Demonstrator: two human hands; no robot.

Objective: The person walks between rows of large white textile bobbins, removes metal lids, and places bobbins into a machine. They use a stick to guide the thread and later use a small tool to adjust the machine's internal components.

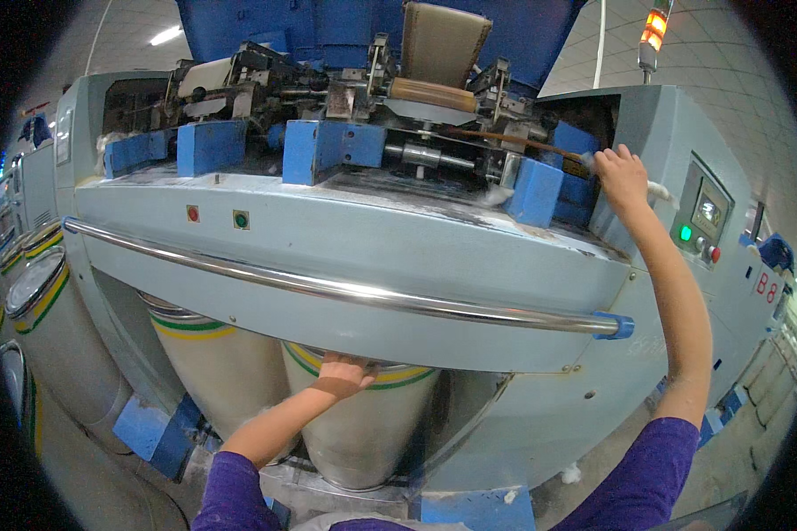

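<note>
My right hand (622, 177) is raised at the right end of the machine's open top, its fingers closed on the end of a thin brown stick (527, 142). Some whitish fibre clings near the grip, and the stick points left across the rollers. My left hand (344, 372) reaches under the front panel to the rim of a tall pale can (363, 434) with green and yellow bands. The panel's lower edge and the can's rim hide most of its fingers, so whether they grip anything does not show.
A shiny metal bar (328, 285) runs along the grey machine front (345, 243). Blue guard blocks (533, 192) stand along the top edge. A second can (212, 363) sits left, more cans (71, 336) beyond. On the right is a control panel (707, 212) with lit green button.
</note>
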